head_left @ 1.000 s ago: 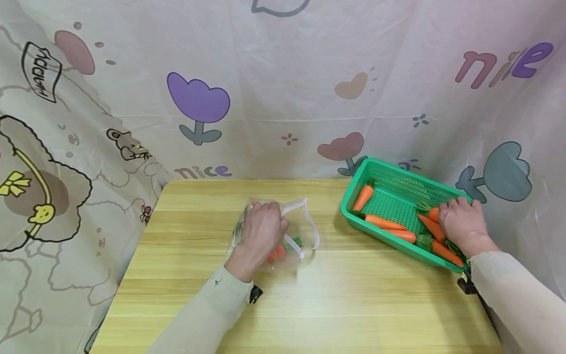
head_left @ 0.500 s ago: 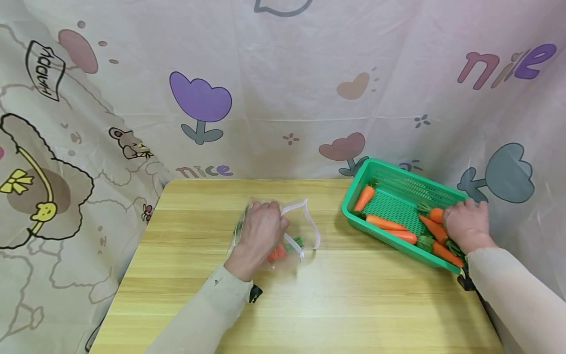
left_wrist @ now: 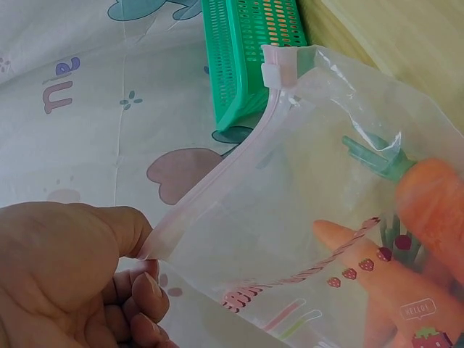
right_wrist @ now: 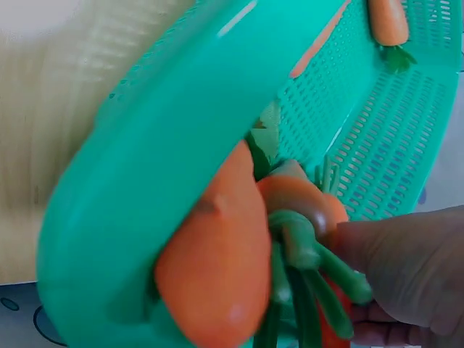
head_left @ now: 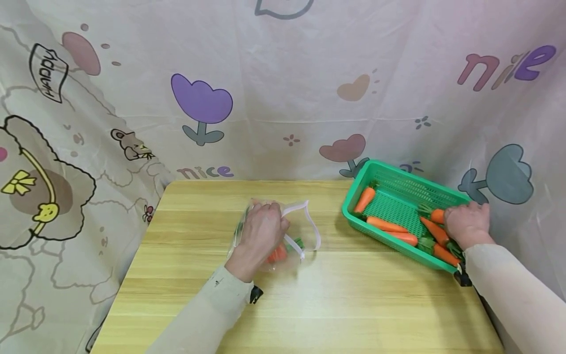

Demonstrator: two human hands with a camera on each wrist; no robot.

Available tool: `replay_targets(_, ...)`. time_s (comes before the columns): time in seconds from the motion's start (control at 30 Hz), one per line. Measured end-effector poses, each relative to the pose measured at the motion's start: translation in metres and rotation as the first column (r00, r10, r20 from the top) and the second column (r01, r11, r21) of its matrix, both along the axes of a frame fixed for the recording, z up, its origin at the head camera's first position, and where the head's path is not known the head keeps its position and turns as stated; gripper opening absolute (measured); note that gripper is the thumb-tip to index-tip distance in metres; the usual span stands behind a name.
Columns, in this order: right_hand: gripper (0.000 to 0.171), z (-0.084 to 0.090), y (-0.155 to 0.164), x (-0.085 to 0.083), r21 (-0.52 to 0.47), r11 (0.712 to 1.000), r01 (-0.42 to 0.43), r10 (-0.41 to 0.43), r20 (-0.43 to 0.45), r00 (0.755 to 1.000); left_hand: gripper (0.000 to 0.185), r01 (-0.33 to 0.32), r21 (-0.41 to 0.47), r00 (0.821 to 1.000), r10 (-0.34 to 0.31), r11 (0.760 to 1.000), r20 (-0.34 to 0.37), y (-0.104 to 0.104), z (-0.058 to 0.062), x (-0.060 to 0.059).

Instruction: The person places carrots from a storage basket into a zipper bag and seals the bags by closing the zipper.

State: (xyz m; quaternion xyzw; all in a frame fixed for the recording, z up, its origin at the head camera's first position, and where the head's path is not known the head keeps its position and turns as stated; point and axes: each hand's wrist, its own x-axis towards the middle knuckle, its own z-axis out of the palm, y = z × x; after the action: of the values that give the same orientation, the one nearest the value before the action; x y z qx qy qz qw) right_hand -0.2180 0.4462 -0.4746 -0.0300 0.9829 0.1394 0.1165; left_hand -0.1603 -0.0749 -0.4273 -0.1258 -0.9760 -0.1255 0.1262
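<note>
My left hand point(head_left: 262, 230) rests on a clear zip bag point(head_left: 289, 258) lying on the wooden table point(head_left: 353, 305). In the left wrist view its fingers point(left_wrist: 109, 239) pinch the bag's white zip edge point(left_wrist: 217, 192), and the mouth gapes. Orange toy carrots point(left_wrist: 428, 210) with green tops lie inside the bag. My right hand point(head_left: 467, 223) is at the right end of a green plastic basket point(head_left: 398, 172), fingers curled down over the carrots there. In the right wrist view a finger point(right_wrist: 391, 254) closes on a carrot point(right_wrist: 308, 203) by its green top.
Other carrots lie loose in the basket: one at the far left point(head_left: 364, 199), two in the middle point(head_left: 385, 224). A printed cloth backdrop point(head_left: 283, 98) closes off the table's back and sides. The basket sits near the table's right edge.
My right hand has slid slightly right along the basket's end. The left hand and the bag have not moved.
</note>
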Motion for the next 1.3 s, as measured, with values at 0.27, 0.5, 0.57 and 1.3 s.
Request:
replay_targets(0.27, 0.022, -0.003, 0.004, -0.002, -0.036, 0.999, -0.011, 0.008, -0.088, 0.996, 0.02, 0.001, 0.007, 1.0, -0.001, 1.0, 0.021, 0.0, -0.001, 0.0)
replay_targets(0.5, 0.029, 0.002, -0.011, -0.002, -0.042, 0.997, -0.058, 0.051, -0.156, 0.986, 0.017, -0.004, 0.017, 0.999, 0.004, 1.0, 0.051, -0.001, 0.001, 0.001)
replay_targets(0.57, 0.027, 0.005, -0.015, -0.002, -0.03, 0.997, -0.068, 0.062, -0.162, 0.985, 0.017, -0.002, 0.021, 0.998, 0.0, 1.0, 0.062, -0.001, 0.002, 0.001)
replay_targets(1.3, 0.049, 0.063, -0.109, 0.021, -0.052, 0.976, -0.213, 0.174, -0.409, 0.896, 0.017, -0.03, 0.05, 0.996, 0.025, 0.998, 0.091, -0.006, 0.007, -0.002)
